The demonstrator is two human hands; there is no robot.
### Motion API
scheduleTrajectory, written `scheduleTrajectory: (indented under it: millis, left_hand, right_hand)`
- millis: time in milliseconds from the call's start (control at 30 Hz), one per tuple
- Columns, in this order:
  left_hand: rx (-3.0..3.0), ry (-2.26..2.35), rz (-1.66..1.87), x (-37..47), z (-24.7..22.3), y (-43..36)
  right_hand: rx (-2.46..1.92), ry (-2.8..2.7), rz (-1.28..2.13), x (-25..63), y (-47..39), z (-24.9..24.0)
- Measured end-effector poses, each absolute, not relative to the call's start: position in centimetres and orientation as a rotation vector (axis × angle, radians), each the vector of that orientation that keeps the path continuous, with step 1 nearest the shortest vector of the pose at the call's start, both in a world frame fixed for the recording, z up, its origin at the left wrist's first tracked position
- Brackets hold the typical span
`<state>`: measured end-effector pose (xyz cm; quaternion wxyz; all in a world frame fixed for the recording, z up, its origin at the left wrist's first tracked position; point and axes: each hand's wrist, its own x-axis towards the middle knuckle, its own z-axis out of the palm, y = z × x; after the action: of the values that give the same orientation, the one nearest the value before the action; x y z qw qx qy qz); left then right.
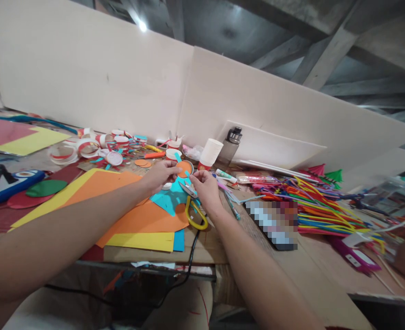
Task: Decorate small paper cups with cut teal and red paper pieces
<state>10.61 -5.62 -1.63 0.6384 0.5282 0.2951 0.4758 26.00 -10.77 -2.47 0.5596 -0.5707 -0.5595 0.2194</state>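
Note:
My left hand [161, 175] pinches the left edge of an orange paper disc [184, 169] with a pale rim. Light-blue paper strips stick out from its top and its lower right. On the other side, the fingers of my right hand [205, 184] close on the lower-right blue strip [187, 174]. Just under both hands lie scissors with yellow handles [197, 219], partly over cut blue paper [166, 200]. Orange sheets [138, 224] and yellow sheets [147, 240] are spread below my left forearm.
Paper cups [88, 147] with red and blue strips stand at the left. Behind my hands are a cup stack [211, 153] and a bottle [230, 145]. Rightward lie a phone [271, 225], colourful pipe cleaners [322, 211] and a purple device [355, 256]. White boards rise behind.

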Motion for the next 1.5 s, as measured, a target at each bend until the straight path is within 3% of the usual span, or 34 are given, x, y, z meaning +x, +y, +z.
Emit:
scheduleTrajectory:
  millis: [367,1067,1500]
  left_hand:
    - [1.101,0.647,1.043,10.6,-2.0,-5.0]
    - [1.22,0.664,0.988,10.7,-1.8,-5.5]
    - [1.243,0.753,1.014,10.6,-1.5,-5.7]
  right_hand:
    - [-1.325,-1.216,0.732,26.3,-10.6,-2.3]
    - [-1.433,-1.437,0.573,26.0,-10.9,-2.6]
    - [-1.361,-1.347,0.778,26.1,-11.2,-1.9]
